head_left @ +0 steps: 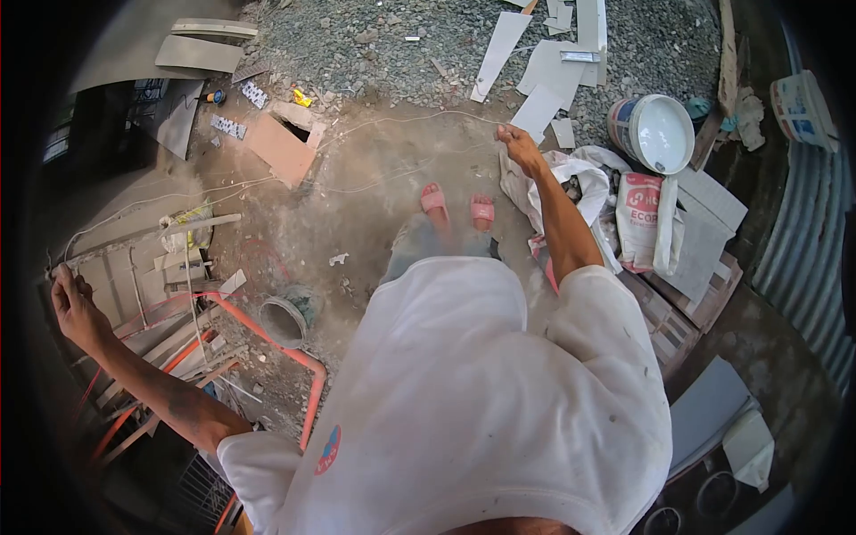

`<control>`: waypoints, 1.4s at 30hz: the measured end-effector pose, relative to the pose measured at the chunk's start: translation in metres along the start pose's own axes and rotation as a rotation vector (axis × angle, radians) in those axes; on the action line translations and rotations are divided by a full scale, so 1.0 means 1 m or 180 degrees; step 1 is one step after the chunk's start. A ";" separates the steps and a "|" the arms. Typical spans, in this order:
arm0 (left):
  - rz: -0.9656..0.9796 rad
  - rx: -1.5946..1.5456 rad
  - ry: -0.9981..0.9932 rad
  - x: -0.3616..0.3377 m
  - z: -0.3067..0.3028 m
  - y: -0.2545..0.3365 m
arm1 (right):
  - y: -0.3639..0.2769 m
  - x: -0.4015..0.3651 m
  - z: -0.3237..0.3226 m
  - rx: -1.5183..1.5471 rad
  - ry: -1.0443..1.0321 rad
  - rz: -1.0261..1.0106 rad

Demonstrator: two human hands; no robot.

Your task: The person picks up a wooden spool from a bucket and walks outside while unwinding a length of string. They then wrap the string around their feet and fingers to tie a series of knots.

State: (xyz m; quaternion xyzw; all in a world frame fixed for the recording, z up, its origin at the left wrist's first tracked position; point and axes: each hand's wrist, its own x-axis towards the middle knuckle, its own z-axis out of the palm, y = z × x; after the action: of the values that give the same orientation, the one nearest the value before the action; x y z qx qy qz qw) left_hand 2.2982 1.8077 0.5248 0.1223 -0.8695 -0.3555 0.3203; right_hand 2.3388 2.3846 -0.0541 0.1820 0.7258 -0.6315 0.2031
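Both arms are stretched wide apart. At the far left, my left hand (73, 303) has its fingers curled at the end of a thin pale string (192, 192), close to a wooden frame (152, 234). My right hand (519, 147) is raised at the upper centre-right, its fingers pinched on the string's other stretch. Between the hands the string sags over the dusty ground, with a second fainter line below it. Pink slippers (482, 212) are on the feet under the white shirt (464, 357).
An orange pipe (267, 337) and a grey bucket (284, 323) lie at the lower left. A cardboard box (280, 150) sits ahead. On the right are a white bucket (662, 134), sacks (640, 214) and board pieces (700, 259). Gravel (357, 45) spreads beyond.
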 end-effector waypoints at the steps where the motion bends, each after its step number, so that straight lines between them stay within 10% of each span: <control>1: -0.0064 -0.0214 -0.0137 0.009 0.003 -0.020 | -0.001 0.003 0.002 -0.0097 0.0025 -0.0286; 10: -0.0662 -0.0782 -0.0346 0.096 0.051 -0.162 | -0.036 0.031 0.023 0.0495 -0.0202 0.0233; 17: -0.0845 -0.0789 -0.0387 0.132 0.058 -0.238 | -0.040 0.040 0.040 -0.0923 0.0086 -0.0036; 35: -0.1117 0.0694 -0.1115 -0.071 0.179 -0.300 | -0.076 -0.019 0.116 -0.1333 0.0296 -0.1084; 38: -0.0662 0.2791 -0.2176 -0.101 0.189 -0.373 | -0.053 -0.022 0.131 -0.1287 -0.0055 -0.0749; 42: -0.0347 0.3200 -0.4085 -0.220 0.272 -0.395 | 0.001 -0.023 0.169 -0.1252 -0.1332 -0.0809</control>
State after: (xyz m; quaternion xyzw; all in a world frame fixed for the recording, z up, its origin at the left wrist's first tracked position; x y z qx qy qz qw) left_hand 2.2856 1.7684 -0.0012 0.0661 -0.9321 0.0611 -0.3508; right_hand 2.3698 2.2172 -0.0633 -0.0870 0.7934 -0.5230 0.2989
